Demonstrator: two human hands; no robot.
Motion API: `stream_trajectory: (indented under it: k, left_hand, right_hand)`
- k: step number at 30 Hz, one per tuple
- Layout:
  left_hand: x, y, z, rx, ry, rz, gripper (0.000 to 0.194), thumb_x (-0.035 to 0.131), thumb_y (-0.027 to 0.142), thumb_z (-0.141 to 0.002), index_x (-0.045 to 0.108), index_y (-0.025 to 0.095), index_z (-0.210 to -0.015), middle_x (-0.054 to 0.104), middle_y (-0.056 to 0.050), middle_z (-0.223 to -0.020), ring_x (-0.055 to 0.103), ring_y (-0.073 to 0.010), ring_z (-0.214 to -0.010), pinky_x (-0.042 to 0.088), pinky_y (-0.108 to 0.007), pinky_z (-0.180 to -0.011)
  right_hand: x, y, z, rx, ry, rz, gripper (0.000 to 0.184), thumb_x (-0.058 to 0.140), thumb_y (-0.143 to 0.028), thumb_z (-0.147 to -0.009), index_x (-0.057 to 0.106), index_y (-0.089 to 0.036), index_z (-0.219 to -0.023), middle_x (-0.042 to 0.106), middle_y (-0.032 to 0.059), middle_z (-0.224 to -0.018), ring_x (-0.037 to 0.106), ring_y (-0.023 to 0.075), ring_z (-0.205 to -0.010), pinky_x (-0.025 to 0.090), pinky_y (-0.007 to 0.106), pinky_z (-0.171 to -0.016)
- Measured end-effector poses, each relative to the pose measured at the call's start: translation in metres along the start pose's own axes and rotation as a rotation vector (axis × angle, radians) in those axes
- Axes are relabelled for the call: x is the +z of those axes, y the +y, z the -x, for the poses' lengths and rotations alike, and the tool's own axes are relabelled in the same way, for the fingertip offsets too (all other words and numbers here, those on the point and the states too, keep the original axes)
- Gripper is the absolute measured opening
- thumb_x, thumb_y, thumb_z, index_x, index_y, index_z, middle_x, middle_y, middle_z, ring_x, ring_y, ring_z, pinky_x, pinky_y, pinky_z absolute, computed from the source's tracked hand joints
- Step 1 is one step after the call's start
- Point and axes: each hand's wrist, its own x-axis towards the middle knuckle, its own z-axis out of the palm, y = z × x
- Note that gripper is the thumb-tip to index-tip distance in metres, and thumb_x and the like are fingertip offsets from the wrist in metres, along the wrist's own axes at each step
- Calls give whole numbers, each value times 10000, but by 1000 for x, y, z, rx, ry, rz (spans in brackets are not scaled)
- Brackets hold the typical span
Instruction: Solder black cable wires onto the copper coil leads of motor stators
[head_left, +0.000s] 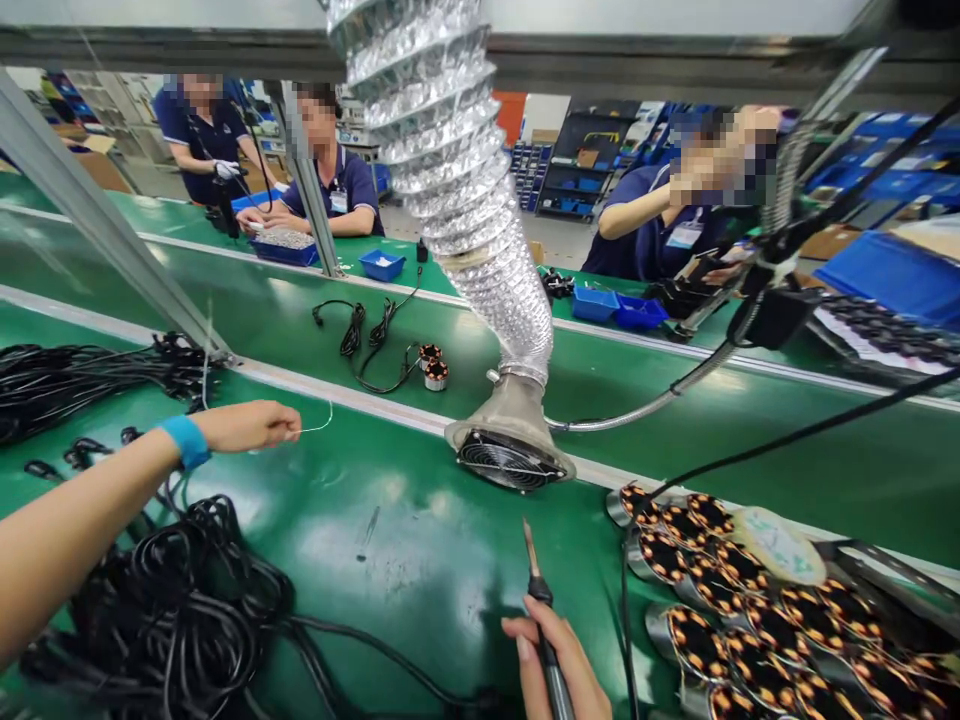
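My left hand [259, 424], with a blue wristband [185, 441], pinches a thin strand of solder wire [319, 425] whose free end bends upward past the fingertips. Lower down, my right hand [559, 660] grips a soldering iron [541, 590], its tip pointing up and away from me. Just beyond that tip hangs a fume extractor hood [510, 440] with a black fan grille, joined to a silver foil duct [472, 190]. Below my left forearm lies a heap of black cables [195, 610].
Rows of copper-wound motor stators [697, 640] fill the bench's right side. More black cables [75, 385] lie at far left. Beyond the rail, two stators [436, 374] and a coiled cord [352, 330] rest on the green surface. Several co-workers sit or stand opposite, near blue bins [382, 265].
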Motion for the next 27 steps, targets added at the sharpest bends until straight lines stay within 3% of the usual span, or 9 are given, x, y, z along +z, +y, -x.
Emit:
stream_trajectory:
  k: [4, 6, 9, 11, 13, 17, 20, 23, 27]
  left_hand:
    - [18, -19, 62, -107, -88, 36, 268, 497, 334, -761, 647, 191, -929, 567, 31, -633, 493, -140, -605, 355, -191, -566]
    - [23, -28, 86, -144, -131, 58, 292, 490, 348, -780, 658, 200, -968, 628, 11, -730, 539, -154, -680, 389, -201, -635]
    - [36, -33, 113, -137, -161, 62, 376, 487, 288, -790, 644, 240, -1128, 663, -21, -1164, 594, -194, -1010, 421, -252, -887]
    - [49, -31, 124, -107, -196, 19, 547, 494, 217, -755, 557, 278, -1295, 525, -10, -1412, 525, -213, -1214, 376, -296, -1017]
    - [63, -25, 128, -66, -258, -55, 720, 493, 159, -695, 461, 296, -1401, 427, -11, -1499, 493, -235, -1281, 382, -317, -1034]
    - [82, -10, 120, -41, -319, -260, 925, 497, 102, -550, 402, 296, -1449, 363, -94, -1524, 655, -349, -1036, 488, -383, -843]
    - [85, -1, 108, -35, -366, -429, 895, 503, 93, -516, 498, 270, -1393, 433, -142, -1478, 687, -378, -891, 491, -422, -776]
    - [77, 6, 104, 45, -398, -503, 756, 509, 111, -554, 597, 236, -1294, 510, -118, -1427, 666, -362, -971, 479, -412, -849]
    - [49, 2, 118, 108, -297, -412, 563, 509, 193, -637, 630, 285, -1179, 687, -13, -1155, 659, -269, -953, 481, -344, -852]
  right_hand:
    - [-6, -1, 0, 64, -73, 94, 281, 542, -390, -910, 607, -222, -1125, 753, 32, -831, 725, 203, -806, 572, 290, -748]
    - [-7, -1, 2, 132, -80, 128, 328, 534, -439, -903, 608, -213, -1129, 756, 42, -856, 718, 222, -873, 555, 312, -789]
    - [-6, -1, 4, 196, -83, 124, 378, 533, -475, -895, 598, -210, -1157, 755, 43, -870, 711, 221, -900, 534, 298, -775]
    - [-5, -2, 6, 196, -71, 119, 398, 545, -487, -884, 599, -208, -1163, 754, 42, -855, 712, 221, -882, 523, 295, -755]
    - [-4, -5, 6, 201, -49, 112, 405, 553, -487, -878, 603, -202, -1161, 752, 48, -851, 710, 225, -877, 514, 309, -773]
    - [-1, -12, 3, 200, -7, 80, 387, 555, -459, -881, 606, -194, -1159, 746, 52, -845, 706, 213, -828, 507, 320, -774]
    - [2, -11, 1, 184, 33, 72, 368, 564, -427, -879, 608, -190, -1158, 741, 51, -831, 699, 201, -790, 505, 320, -756]
    - [1, -7, -2, 197, 112, 67, 337, 562, -396, -884, 609, -189, -1146, 734, 42, -815, 693, 204, -849, 501, 345, -820]
    - [-5, -3, -7, 228, 207, -5, 330, 573, -363, -879, 598, -168, -1144, 722, 45, -809, 693, 210, -848, 487, 417, -910]
